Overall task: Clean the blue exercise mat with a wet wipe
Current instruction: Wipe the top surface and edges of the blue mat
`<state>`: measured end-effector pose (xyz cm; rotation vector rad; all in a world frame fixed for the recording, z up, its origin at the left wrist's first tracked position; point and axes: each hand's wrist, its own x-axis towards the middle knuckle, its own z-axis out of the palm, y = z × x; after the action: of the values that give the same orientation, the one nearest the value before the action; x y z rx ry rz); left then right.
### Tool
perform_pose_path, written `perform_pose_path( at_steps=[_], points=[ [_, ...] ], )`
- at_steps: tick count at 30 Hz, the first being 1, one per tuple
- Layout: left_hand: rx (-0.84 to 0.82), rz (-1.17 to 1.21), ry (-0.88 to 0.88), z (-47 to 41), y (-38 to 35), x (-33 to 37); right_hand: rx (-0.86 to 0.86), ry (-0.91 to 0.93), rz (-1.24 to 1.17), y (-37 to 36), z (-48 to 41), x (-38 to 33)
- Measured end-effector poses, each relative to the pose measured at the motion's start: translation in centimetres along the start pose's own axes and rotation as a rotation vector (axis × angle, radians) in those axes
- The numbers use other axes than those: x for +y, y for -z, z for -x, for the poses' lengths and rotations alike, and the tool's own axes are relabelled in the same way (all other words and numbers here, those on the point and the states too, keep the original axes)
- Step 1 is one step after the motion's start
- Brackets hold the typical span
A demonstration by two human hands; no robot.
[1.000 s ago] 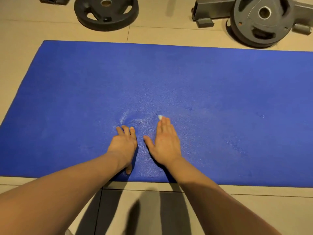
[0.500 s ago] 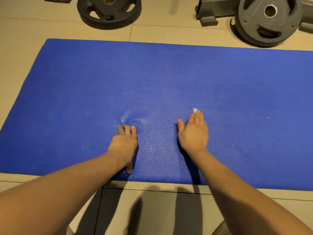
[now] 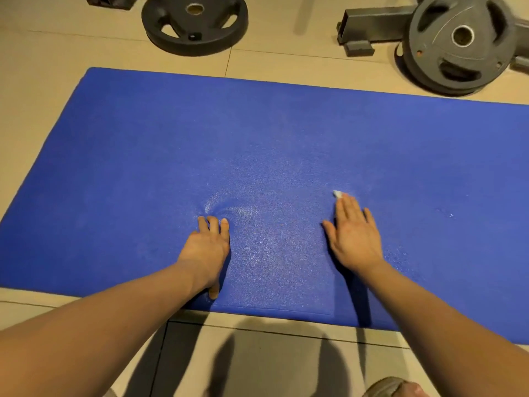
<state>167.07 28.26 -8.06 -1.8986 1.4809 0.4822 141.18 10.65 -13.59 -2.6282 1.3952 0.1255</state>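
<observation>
Mat (image 3: 286, 138) lies flat on the tiled floor (image 3: 43, 53), its long axis running left to right, both hands on its near half. Right hand (image 3: 355, 239) is flat, fingers straight, pinning a white wipe (image 3: 337, 194) whose tip peeks out beyond the fingertips. Left hand (image 3: 206, 247) presses its fingertips in, dimpling the foam, holding nothing.

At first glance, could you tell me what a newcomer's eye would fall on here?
The blue exercise mat fills the middle of the tiled floor. On its near half the left hand dimples the foam with its fingertips, and the right hand lies flat on a white wet wipe peeking past its fingertips. Beyond the far edge sit a black weight plate and a grey weight plate.
</observation>
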Motion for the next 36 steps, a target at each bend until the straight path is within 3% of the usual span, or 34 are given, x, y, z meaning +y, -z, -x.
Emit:
perform_pose_path(
  at_steps=[5,7,9,12,14,16,18,21,24,26,29,32,34,36],
  points=[
    [-0.010,-0.006,0.006,0.0,0.1,0.2,0.015,-0.282,-0.109,-0.5,-0.8,-4.4],
    [-0.012,-0.009,0.000,-0.1,0.1,0.3,-0.009,-0.297,-0.162,-0.5,-2.4,-8.1],
    [-0.012,-0.009,-0.002,-0.2,0.2,0.4,-0.012,-0.216,-0.202,-0.9,-3.7,-11.5],
    [-0.025,0.003,0.005,0.1,0.5,0.4,-0.024,0.065,-0.219,-1.6,-3.8,-15.2],
    [-0.023,-0.004,0.011,0.1,0.6,0.5,-0.048,0.243,-0.185,-1.6,-3.4,-14.8],
    [-0.016,-0.001,0.011,0.2,0.5,0.2,-0.054,0.310,-0.137,-1.4,-3.6,-11.8],
    [-0.005,0.009,0.006,0.3,0.2,0.1,-0.001,0.245,-0.068,-1.3,-3.3,-7.3],
    [0.005,0.003,0.006,0.2,-0.1,0.1,0.087,-0.020,-0.038,-1.0,-2.3,-1.8],
    [0.007,0.001,0.005,-0.1,-0.3,0.2,0.100,-0.268,-0.095,-1.1,-2.9,-2.9],
    [0.004,0.005,0.003,-0.2,-0.4,0.2,0.059,-0.327,-0.123,-1.0,-4.0,-6.1],
    [-0.004,-0.015,0.006,-0.1,-0.1,0.5,0.047,-0.211,-0.152,-1.0,-5.5,-11.6],
    [-0.009,-0.023,0.015,0.1,0.1,0.7,0.017,0.029,-0.216,-1.3,-5.8,-16.1],
    [0.004,-0.018,0.017,0.2,0.0,0.5,-0.038,0.237,-0.185,-1.5,-5.1,-16.7],
    [0.014,-0.006,0.010,0.2,-0.1,0.3,-0.046,0.318,-0.113,-1.3,-4.8,-14.1]
  ],
)
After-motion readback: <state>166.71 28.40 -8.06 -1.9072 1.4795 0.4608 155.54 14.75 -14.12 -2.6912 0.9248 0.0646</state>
